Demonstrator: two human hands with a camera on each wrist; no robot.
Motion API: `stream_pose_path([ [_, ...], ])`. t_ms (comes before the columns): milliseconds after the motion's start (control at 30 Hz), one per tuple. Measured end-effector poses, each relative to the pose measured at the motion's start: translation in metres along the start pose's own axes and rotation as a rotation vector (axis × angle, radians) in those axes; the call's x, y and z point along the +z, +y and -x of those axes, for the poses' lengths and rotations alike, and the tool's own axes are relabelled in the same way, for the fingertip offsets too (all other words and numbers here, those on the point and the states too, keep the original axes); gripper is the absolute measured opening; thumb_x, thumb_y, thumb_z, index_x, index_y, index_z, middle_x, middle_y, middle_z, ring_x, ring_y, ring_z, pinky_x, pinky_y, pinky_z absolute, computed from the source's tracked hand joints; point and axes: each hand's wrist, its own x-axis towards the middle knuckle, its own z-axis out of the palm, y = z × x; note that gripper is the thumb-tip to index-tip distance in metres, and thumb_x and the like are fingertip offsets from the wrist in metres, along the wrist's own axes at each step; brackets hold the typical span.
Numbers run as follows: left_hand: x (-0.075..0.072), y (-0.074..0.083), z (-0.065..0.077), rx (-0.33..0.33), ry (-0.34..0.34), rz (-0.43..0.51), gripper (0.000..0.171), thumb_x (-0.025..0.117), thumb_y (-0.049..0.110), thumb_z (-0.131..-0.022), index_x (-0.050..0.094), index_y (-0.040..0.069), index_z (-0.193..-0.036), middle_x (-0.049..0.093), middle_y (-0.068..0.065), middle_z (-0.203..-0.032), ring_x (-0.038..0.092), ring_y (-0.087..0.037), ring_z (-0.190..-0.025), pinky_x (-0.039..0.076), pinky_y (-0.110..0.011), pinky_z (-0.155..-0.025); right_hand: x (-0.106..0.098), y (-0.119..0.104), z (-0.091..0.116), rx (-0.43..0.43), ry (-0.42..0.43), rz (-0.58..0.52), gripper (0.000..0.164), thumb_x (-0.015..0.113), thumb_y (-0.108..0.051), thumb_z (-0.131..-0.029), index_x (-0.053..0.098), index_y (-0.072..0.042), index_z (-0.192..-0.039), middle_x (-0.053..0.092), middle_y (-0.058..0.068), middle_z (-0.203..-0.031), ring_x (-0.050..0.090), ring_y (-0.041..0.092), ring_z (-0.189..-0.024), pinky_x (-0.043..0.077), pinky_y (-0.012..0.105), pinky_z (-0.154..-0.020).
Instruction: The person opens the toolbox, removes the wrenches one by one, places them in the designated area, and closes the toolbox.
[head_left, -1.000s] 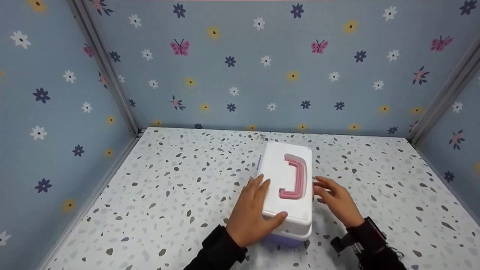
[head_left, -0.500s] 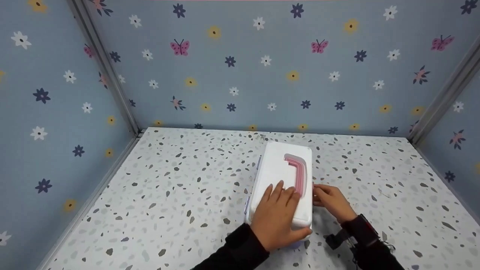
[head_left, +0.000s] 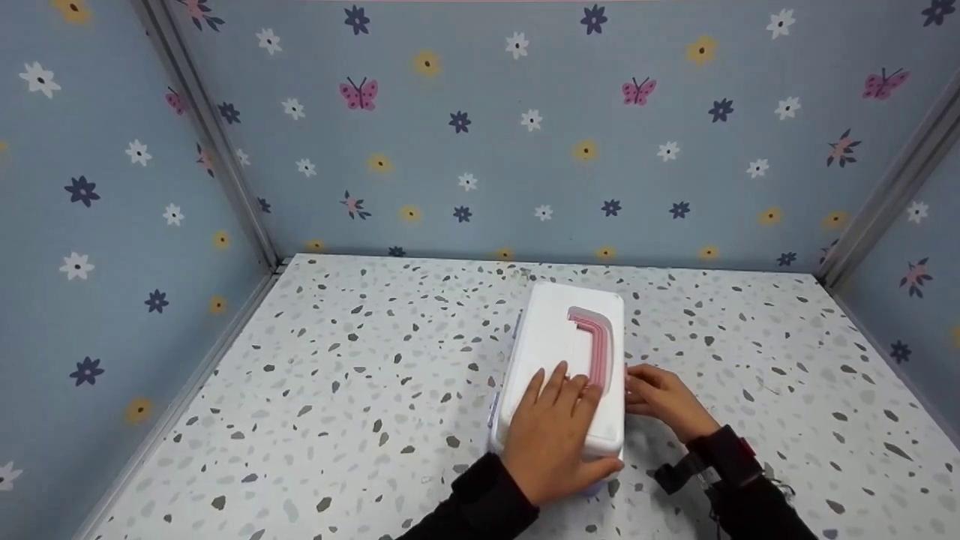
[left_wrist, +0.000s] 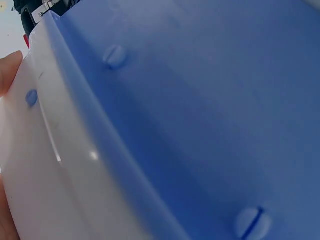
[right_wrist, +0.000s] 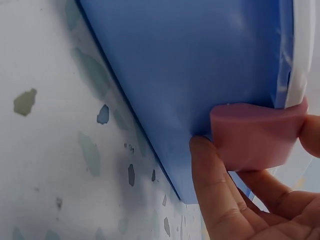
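Observation:
A carry box with a white lid [head_left: 551, 330] stands upright on the tabletop. A pink handle [head_left: 598, 349] lies folded in a recess of the lid. My left hand [head_left: 551, 442] rests spread on the near part of the lid, its fingertips over the handle's near end and its thumb along the near edge. At the box's right side is my right hand [head_left: 670, 401]. In the right wrist view, its thumb and fingers pinch a pink latch [right_wrist: 255, 137] at the lid's rim, against the blue-purple base [right_wrist: 175, 60]. The lid looks seated on the base.
A speckled white tabletop [head_left: 360, 375] surrounds the box. Blue flowered panels [head_left: 495, 150] close off the back and both sides, with grey metal posts [head_left: 217, 142] at the corners. A purple tab [head_left: 493, 411] shows on the box's left side.
My left hand has shifted right from the lid's left edge onto its top, over the handle's near end. The right hand has slid slightly nearer along the box's right side.

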Motion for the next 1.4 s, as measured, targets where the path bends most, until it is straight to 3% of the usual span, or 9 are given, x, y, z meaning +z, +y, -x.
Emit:
stream_pose_path([
  [200, 0.004, 0.000, 0.001, 0.006, 0.047, -0.020, 0.089, 0.057, 0.079, -0.075, 0.052, 0.015, -0.136, 0.058, -0.003, -0.132, 0.048, -0.028, -0.134, 0.036, -0.048, -0.113, -0.001, 0.001, 0.000, 0.000, -0.011, -0.019, 0.048, 0.049, -0.023, -0.103, 0.042, 0.015, -0.130, 0.064, 0.004, -0.108, 0.068, 0.009, -0.091, 0.058, 0.027, -0.084],
  [467, 0.002, 0.000, 0.002, 0.000, 0.029, -0.016, 0.088, 0.055, 0.079, -0.077, 0.051, 0.015, -0.138, 0.058, -0.004, -0.134, 0.047, -0.029, -0.136, 0.035, -0.048, -0.114, -0.001, 0.001, -0.001, 0.014, -0.005, -0.027, 0.045, 0.050, -0.023, -0.102, 0.043, 0.013, -0.129, 0.063, 0.004, -0.109, 0.068, 0.010, -0.091, 0.058, 0.028, -0.084],
  [800, 0.001, 0.001, 0.002, 0.001, 0.010, -0.003, 0.087, 0.054, 0.078, -0.079, 0.049, 0.015, -0.138, 0.057, -0.004, -0.134, 0.046, -0.028, -0.137, 0.034, -0.048, -0.115, 0.000, -0.002, 0.005, -0.029, 0.132, 0.113, 0.045, 0.057, -0.024, -0.099, 0.051, 0.012, -0.125, 0.056, 0.028, -0.123, 0.071, 0.015, -0.084, 0.060, 0.031, -0.078],
  [1000, 0.002, 0.001, 0.002, 0.001, 0.033, 0.002, 0.086, 0.058, 0.077, -0.077, 0.051, 0.015, -0.137, 0.058, -0.004, -0.133, 0.047, -0.028, -0.135, 0.035, -0.048, -0.115, 0.001, -0.006, 0.006, -0.009, 0.165, 0.187, 0.048, 0.059, -0.031, -0.098, 0.054, 0.008, -0.126, 0.056, 0.028, -0.128, 0.071, 0.016, -0.084, 0.060, 0.028, -0.076],
  [1233, 0.005, 0.001, 0.003, 0.012, 0.079, -0.009, 0.085, 0.058, 0.076, -0.077, 0.052, 0.014, -0.135, 0.059, -0.003, -0.129, 0.050, -0.027, -0.133, 0.037, -0.046, -0.113, -0.001, -0.009, 0.007, -0.033, 0.162, 0.164, 0.045, 0.060, -0.028, -0.098, 0.052, 0.005, -0.127, 0.058, 0.026, -0.119, 0.068, 0.018, -0.083, 0.061, 0.030, -0.075],
  [1400, 0.003, 0.001, 0.002, 0.008, 0.059, -0.018, 0.086, 0.056, 0.078, -0.078, 0.051, 0.015, -0.136, 0.059, -0.003, -0.131, 0.049, -0.027, -0.134, 0.036, -0.046, -0.114, -0.006, -0.013, 0.011, -0.080, 0.101, 0.250, 0.047, 0.067, -0.025, -0.093, 0.053, 0.001, -0.129, 0.058, 0.024, -0.124, 0.067, 0.021, -0.091, 0.059, 0.028, -0.078],
])
